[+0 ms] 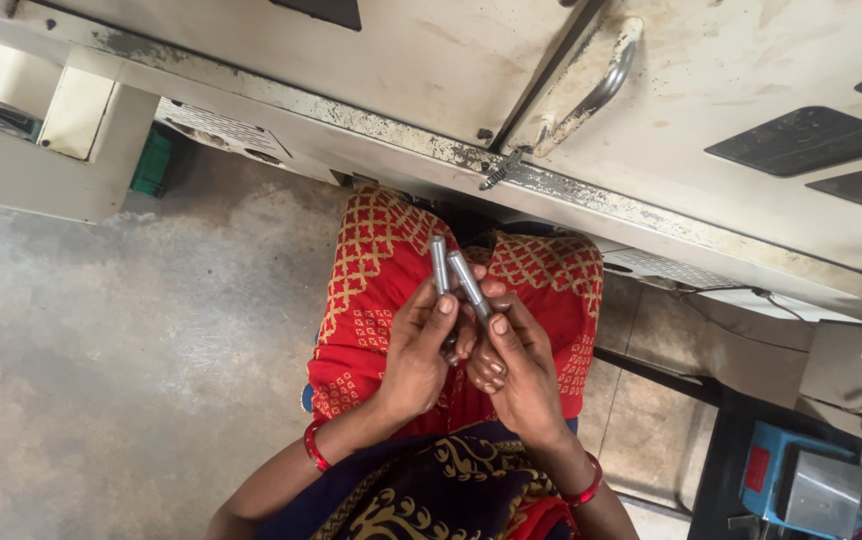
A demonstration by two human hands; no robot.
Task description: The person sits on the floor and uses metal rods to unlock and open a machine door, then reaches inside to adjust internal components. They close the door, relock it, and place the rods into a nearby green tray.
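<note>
- Holding a short metal rod, the left hand has its thumb and fingers closed round the lower end; the rod stands nearly upright above the fist
- the right hand grips a second metal rod the same way, tilted to the left; the two rods sit just beside each other, tips near, and I cannot tell if they touch
- both hands meet in front of the lap, over a red patterned cloth; a red bangle circles each wrist
- beyond them a worn, cream machine door with a metal handle; grey concrete floor to the left; a blue box at lower right
</note>
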